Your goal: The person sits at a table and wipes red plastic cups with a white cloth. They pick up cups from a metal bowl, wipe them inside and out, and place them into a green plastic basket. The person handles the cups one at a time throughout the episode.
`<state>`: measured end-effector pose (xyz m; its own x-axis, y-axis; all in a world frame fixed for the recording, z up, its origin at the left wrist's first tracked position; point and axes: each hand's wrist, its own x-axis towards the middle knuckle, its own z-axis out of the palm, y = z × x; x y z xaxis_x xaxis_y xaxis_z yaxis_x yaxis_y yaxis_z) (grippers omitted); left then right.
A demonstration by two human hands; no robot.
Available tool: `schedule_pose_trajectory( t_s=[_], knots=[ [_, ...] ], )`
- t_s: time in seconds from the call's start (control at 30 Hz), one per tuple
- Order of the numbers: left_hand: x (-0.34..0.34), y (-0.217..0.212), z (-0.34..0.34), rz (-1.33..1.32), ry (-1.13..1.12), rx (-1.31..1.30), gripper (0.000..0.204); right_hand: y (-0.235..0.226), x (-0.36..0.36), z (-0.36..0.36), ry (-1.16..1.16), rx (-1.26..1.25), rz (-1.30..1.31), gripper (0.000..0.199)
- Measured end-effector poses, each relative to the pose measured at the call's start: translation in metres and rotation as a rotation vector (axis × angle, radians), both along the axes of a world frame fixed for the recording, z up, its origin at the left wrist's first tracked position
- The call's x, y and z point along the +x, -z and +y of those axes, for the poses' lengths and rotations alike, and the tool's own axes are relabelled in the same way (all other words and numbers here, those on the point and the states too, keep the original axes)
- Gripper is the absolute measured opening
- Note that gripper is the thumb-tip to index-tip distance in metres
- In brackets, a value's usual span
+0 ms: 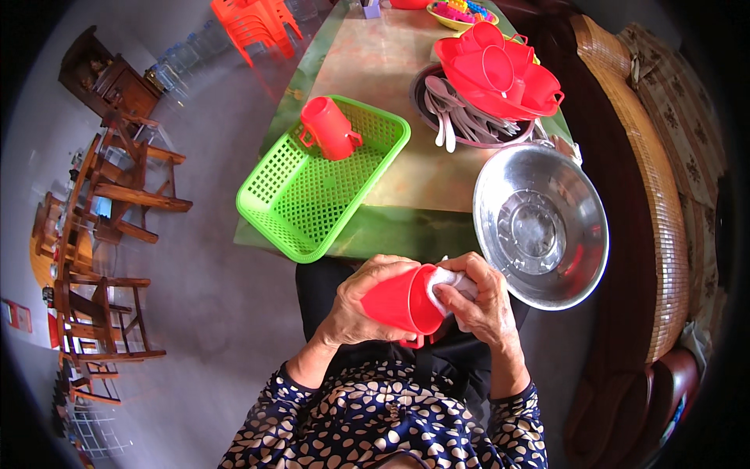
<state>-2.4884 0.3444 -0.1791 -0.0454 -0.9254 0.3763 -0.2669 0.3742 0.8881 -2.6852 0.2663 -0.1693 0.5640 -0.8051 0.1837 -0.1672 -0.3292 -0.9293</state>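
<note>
A red plastic mug [391,301] lies tilted in my left hand [349,309], its mouth turned to the right and its handle downward. My right hand [484,301] pinches a white cloth [455,283] against the mug's rim, partly inside the mouth. Both hands are over my lap, just in front of the table edge. Beyond them stands a green perforated basket [258,209] with red mugs [328,129] at its far end, seemingly stacked together. Right of my hands is a wide metal basin [582,234] with some water in its bottom.
At the table's [414,184] far right, a red basin [457,66] piled with red mugs rests over a dark bowl [422,98] of spoons [469,117]. Behind is a yellow dish [453,19] of colourful pieces. Wooden chairs [133,191] stand left, a dark sofa [617,328] right, orange stools [254,23] far off.
</note>
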Motion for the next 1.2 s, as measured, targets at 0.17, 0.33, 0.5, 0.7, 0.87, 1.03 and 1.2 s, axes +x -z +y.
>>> schedule_pose_trajectory(
  t_s=[0.17, 0.33, 0.5, 0.7, 0.87, 1.03, 1.2],
  knots=[
    [-0.003, 0.015, -0.003, 0.169, 0.018, -0.077, 0.112, -0.001, -0.002, 0.006, 0.055, 0.325, -0.017, 0.024],
    [0.0, 0.028, -0.008, 0.734, 0.089, 0.366, 0.109, -0.004, 0.007, -0.005, -0.003, 0.075, -0.052, 0.025],
    [0.005, 0.041, 0.001, 0.674, 0.177, 0.539, 0.082, -0.005, 0.006, -0.009, 0.038, 0.199, -0.01, 0.025],
    [-0.006, 0.046, -0.005, 0.659, -0.068, 0.225, 0.081, 0.001, 0.006, 0.001, 0.075, 0.301, 0.035, 0.025],
    [-0.002, 0.04, -0.011, 0.608, -0.183, 0.224, 0.084, 0.003, -0.005, 0.015, 0.108, -0.01, 0.034, 0.022],
    [-0.015, 0.03, -0.009, 0.384, -0.198, 0.255, 0.085, -0.008, 0.012, 0.011, 0.127, -0.189, -0.056, 0.027],
    [-0.017, 0.029, -0.01, 0.382, -0.174, 0.166, 0.087, -0.003, 0.006, 0.003, -0.209, -0.22, -0.135, 0.023]
  ],
)
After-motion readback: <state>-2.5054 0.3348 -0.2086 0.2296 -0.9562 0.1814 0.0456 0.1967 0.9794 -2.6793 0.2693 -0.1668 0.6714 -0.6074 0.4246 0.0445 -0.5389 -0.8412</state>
